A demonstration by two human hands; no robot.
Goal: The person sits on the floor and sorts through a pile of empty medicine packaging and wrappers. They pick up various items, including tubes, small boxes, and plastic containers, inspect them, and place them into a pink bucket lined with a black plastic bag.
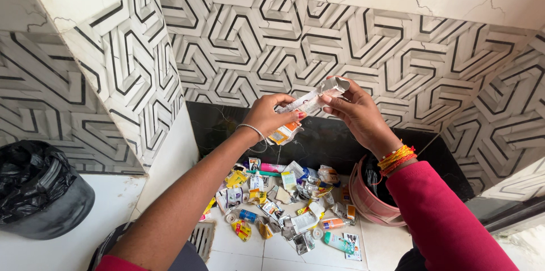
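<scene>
Up against the black-and-white patterned wall tiles (272, 38), both hands are pinching the same crumpled clear wrapper (315, 96): left hand (271, 115) has its fingertips pressed on the lower end with an orange sachet (282, 133) tucked under it, and the right hand (356, 113) grips the upper end between thumb and fingers. Down below on the white floor (380, 245) sits a heap of small packets and tubes (284, 205), just beside a pink bin (369, 197), with a grey bin with a black liner (40, 191) well off to the left.
</scene>
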